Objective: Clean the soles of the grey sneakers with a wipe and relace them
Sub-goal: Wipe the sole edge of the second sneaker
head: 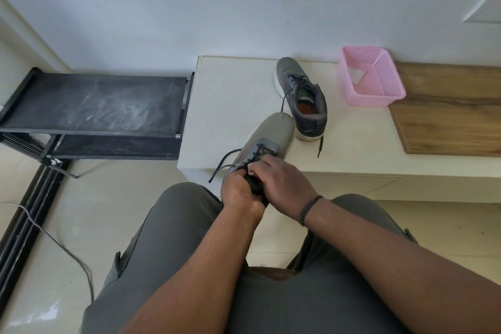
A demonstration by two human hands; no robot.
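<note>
The near grey sneaker (267,141) rests toe-out on the white surface (233,95), so both hands can work. The left hand (240,192) has a closed grip on its heel end, the right hand (284,184) pinches by the black lace (226,164). The other sneaker (301,97) waits beside the pink basket (372,76).

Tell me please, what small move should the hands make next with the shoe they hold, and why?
Probably draw the loose lace end in toward the top eyelets. Both the left hand and the right hand grip the near sneaker at its collar, and that lace end hangs free off its left side, so the lacing there looks unfinished.
</note>
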